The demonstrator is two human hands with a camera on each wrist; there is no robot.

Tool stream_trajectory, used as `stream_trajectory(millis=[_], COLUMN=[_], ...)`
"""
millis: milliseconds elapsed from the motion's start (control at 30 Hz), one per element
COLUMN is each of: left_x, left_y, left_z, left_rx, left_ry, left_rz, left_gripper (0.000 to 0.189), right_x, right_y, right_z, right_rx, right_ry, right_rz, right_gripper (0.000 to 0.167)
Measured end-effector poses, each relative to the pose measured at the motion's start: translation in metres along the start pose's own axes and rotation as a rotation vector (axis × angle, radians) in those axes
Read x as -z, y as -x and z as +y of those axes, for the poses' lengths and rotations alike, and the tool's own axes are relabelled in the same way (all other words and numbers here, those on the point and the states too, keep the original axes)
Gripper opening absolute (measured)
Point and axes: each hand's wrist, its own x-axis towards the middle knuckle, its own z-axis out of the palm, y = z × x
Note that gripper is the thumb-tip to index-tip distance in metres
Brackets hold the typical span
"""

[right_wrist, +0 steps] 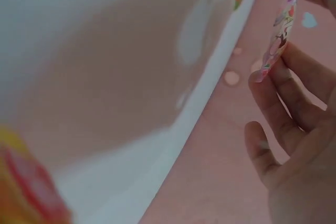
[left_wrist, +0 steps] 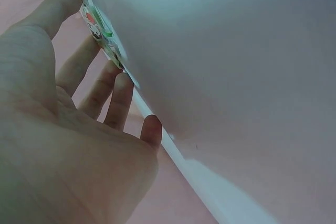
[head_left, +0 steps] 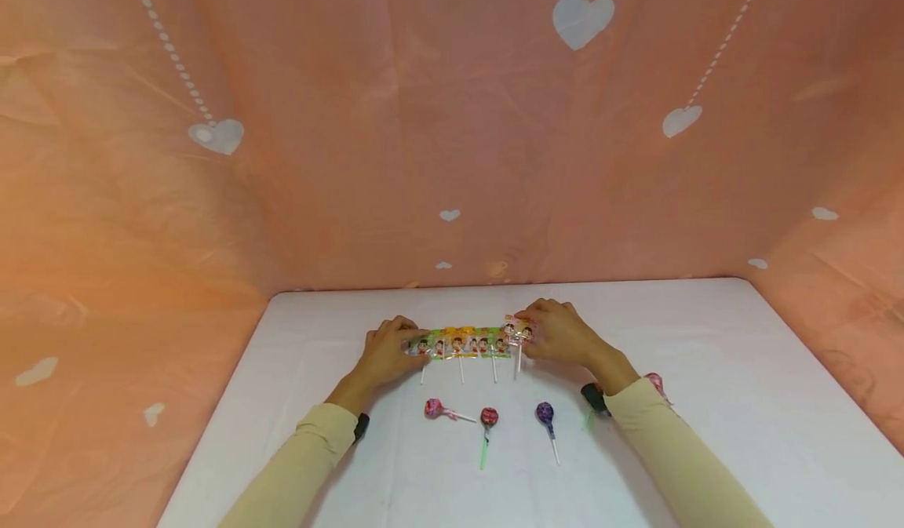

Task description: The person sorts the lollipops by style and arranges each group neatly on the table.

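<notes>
In the head view, several flat-wrapped lollipops form a side-by-side row toward the back of the white table. My left hand (head_left: 390, 351) pinches the row's left end, a lollipop in a green wrapper (head_left: 424, 346), with thumb and fingers at its edge. A yellow-wrapped lollipop (head_left: 458, 344) and another green-wrapped lollipop (head_left: 492, 344) follow to the right. My right hand (head_left: 561, 336) pinches a pink-wrapped lollipop (head_left: 519, 330), its white stick pointing down, at the row's right end. The right wrist view shows this pink wrapper (right_wrist: 278, 38) between thumb and fingers, raised off the table.
Nearer me lie round lollipops: a pink one (head_left: 433, 409), a red one (head_left: 489, 416) with a green stick, and a purple one (head_left: 544, 413). A dark-wrapped lollipop (head_left: 595, 397) and another pink one (head_left: 657, 384) sit by my right sleeve. Pink cloth (head_left: 452, 159) hangs behind the table.
</notes>
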Motion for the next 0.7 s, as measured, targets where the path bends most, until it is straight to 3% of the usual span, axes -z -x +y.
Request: stream_trajectory(millis=[233,467,700], left_x=[-0.001,-0.002,-0.002], left_y=[0.0,-0.002,-0.001], left_z=[0.002,0.0,0.001], left_rx=[0.002,-0.001,0.0], left_ry=[-0.004,-0.005,0.0], left_rz=[0.01,0.006,0.009], left_gripper=[0.048,0.048,0.048], right_x=[-0.006,-0.009,-0.015], right_y=[0.011,0.017,0.014], right_z=[0.015,0.018,0.02], right_rx=[0.014,-0.002,0.023], right_ry=[0.098,0.028,0.026], right_rz=[-0.032,-0.086,-0.117], right_gripper=[0.053,0.055,0.055])
